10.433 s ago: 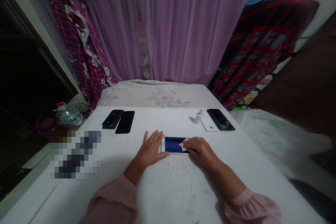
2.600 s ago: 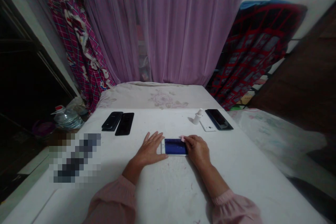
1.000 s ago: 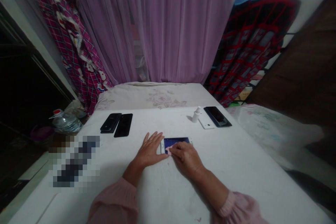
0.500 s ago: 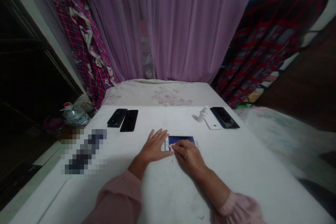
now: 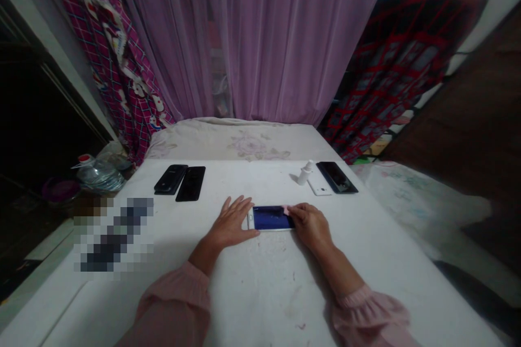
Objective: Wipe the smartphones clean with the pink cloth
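Hands either side of a white smartphone (image 5: 271, 218)

My left hand (image 5: 233, 225) lies flat and spread on the table (image 5: 260, 293), its fingertips and thumb side against the phone's left end. My right hand (image 5: 311, 226) curves over the phone's right end, its fingers resting at the edge of the dark blue screen. A small pink tab (image 5: 288, 209) sticks out by those fingers; I can't tell what it is, or whether I'm pinching it. The phone lies on its back, sideways, between my hands, right in front of me.

Further up the table, two black phones (image 5: 179, 181) sit side by side to the left. To the right, a small white spray bottle (image 5: 305, 173) stands just beside a white phone (image 5: 319, 187), which touches a black phone (image 5: 336, 176). Pink sleeves (image 5: 171, 303) cover my forearms. Past the table's far edge lies floral bedding (image 5: 244, 143), backed by a lilac curtain (image 5: 260, 38).
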A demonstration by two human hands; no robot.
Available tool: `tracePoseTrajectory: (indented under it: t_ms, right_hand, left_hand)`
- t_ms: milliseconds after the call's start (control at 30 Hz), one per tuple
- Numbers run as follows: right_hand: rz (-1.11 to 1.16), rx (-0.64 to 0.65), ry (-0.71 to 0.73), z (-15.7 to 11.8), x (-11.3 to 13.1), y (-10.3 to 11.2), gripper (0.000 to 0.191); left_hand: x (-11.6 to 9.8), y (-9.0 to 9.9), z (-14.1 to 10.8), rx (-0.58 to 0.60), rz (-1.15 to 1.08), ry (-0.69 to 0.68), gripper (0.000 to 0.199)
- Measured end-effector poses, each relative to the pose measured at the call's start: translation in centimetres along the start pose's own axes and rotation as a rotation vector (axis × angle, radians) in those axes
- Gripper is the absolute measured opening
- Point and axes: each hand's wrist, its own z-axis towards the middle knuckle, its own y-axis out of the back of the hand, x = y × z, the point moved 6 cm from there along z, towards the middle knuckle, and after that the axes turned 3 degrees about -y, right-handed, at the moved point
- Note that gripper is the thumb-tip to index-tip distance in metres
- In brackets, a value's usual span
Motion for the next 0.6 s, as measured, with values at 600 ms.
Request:
tracePoseTrajectory:
  t_ms: [600]
  right_hand:
    - [-0.016,-0.007,-0.086,0.3,-0.4,-0.1,0.024]
  left_hand:
    - [0.0,0.0,0.1,0.007,0.009,0.002,0.078]
